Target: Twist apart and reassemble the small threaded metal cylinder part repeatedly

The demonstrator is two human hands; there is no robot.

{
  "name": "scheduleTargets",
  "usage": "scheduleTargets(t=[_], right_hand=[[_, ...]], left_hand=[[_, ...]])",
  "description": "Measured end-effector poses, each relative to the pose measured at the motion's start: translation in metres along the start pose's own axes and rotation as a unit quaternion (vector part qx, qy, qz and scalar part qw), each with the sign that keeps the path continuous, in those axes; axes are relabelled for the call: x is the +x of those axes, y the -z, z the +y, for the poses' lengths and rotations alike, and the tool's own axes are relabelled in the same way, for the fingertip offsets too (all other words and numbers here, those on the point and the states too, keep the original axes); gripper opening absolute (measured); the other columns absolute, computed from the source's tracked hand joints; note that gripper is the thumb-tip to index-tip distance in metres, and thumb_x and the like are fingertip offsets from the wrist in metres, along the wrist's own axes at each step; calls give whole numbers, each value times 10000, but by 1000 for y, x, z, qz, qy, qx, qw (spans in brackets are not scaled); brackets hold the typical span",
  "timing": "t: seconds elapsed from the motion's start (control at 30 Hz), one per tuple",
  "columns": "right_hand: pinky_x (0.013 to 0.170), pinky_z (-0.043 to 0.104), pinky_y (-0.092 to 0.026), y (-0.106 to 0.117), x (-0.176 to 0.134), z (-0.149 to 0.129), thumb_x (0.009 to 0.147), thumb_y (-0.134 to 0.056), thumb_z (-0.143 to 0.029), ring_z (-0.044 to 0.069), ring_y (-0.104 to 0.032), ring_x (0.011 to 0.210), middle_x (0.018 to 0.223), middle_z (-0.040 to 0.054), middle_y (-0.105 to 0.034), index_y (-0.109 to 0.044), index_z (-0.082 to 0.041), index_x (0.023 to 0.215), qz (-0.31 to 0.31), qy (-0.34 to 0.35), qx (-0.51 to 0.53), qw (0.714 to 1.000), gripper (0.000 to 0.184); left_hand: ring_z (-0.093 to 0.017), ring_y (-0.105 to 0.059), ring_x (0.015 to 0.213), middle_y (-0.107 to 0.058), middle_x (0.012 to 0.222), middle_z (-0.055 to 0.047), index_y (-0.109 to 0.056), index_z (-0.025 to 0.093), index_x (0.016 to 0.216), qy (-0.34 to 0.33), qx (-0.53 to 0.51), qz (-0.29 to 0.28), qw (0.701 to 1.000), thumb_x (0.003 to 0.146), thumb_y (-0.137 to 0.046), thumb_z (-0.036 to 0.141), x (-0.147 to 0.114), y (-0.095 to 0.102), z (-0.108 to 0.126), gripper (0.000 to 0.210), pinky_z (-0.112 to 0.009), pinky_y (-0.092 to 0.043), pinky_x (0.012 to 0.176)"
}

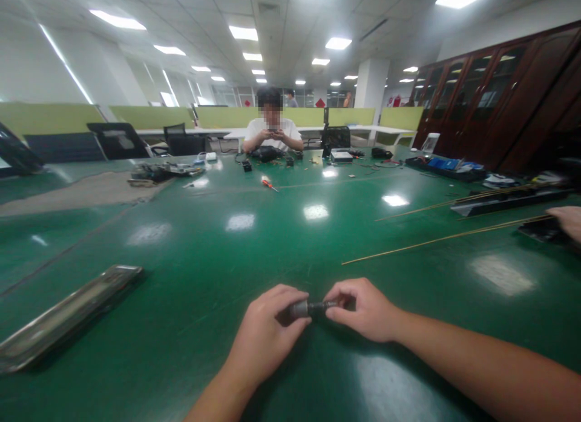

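Observation:
Over the near middle of the green tabletop (290,240), a small cylindrical part (313,307) lies level between my two hands. Its left end is thicker and grey, and the narrower middle is black; its exact kind cannot be made out. My left hand (271,325) grips the grey end between thumb and fingers. The thumb and fingertips of my right hand (361,308) pinch the thin right end, which they partly hide.
A shallow metal tray (68,316) lies at the left. Thin yellow rods (436,240) reach in from the right, near another person's hand (569,219). An orange screwdriver (269,184) lies farther back. Across the table sits a person (272,134) behind scattered black parts.

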State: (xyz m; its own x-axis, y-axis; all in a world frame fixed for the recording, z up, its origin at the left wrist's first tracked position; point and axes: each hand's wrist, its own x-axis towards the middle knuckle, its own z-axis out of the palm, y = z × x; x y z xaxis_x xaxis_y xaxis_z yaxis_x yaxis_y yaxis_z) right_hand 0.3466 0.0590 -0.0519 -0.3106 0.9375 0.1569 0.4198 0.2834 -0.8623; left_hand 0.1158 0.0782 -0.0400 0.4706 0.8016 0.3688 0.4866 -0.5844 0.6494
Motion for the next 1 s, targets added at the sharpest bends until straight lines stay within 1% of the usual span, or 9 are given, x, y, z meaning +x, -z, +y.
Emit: scheduleTargets(t=[0.33, 0.47, 0.6, 0.83, 1.0], right_hand=[[634, 242, -464, -2, 0, 1, 813, -690, -234, 143, -605, 660, 737, 17, -695, -742, -163, 867, 15, 5, 0, 1000, 103], [633, 244, -470, -1, 1, 3, 816, -690, -236, 146, -605, 661, 736, 19, -694, -742, -162, 877, 13, -2, 3, 1000, 110], [638, 247, -473, 0, 1, 4, 812, -698, -241, 149, -607, 672, 748, 25, -697, -744, -159, 882, 17, -9, 3, 1000, 117], [627, 244, -467, 0, 0, 2, 815, -694, -244, 144, -604, 650, 722, 22, -686, -741, -148, 883, 14, -8, 18, 1000, 127], [633, 245, -471, 0, 1, 2, 813, -699, -240, 145, -609, 658, 739, 24, -697, -743, -153, 886, 15, -9, 11, 1000, 122]], left_hand=[[-184, -676, 880, -717, 954, -4, -728, 264, 984, 4, 5, 11, 1000, 739, -741, 121, 2, 1, 2, 284, -298, -534, 796], [-190, -679, 883, -719, 964, -17, -730, 255, 986, 3, 10, 13, 1000, 749, -727, 132, 2, 2, 1, 267, -299, -538, 798], [-184, -676, 891, -717, 966, -7, -730, 264, 991, 2, 16, 18, 1000, 747, -733, 120, 2, 3, 0, 283, -293, -534, 804], [-179, -673, 900, -715, 979, -1, -729, 268, 995, 7, 19, 13, 1000, 756, -735, 127, 2, 4, 0, 278, -292, -531, 811], [-176, -672, 922, -714, 995, 3, -726, 272, 1007, 12, 21, 7, 1000, 763, -731, 125, 2, 6, -1, 285, -295, -530, 832]])
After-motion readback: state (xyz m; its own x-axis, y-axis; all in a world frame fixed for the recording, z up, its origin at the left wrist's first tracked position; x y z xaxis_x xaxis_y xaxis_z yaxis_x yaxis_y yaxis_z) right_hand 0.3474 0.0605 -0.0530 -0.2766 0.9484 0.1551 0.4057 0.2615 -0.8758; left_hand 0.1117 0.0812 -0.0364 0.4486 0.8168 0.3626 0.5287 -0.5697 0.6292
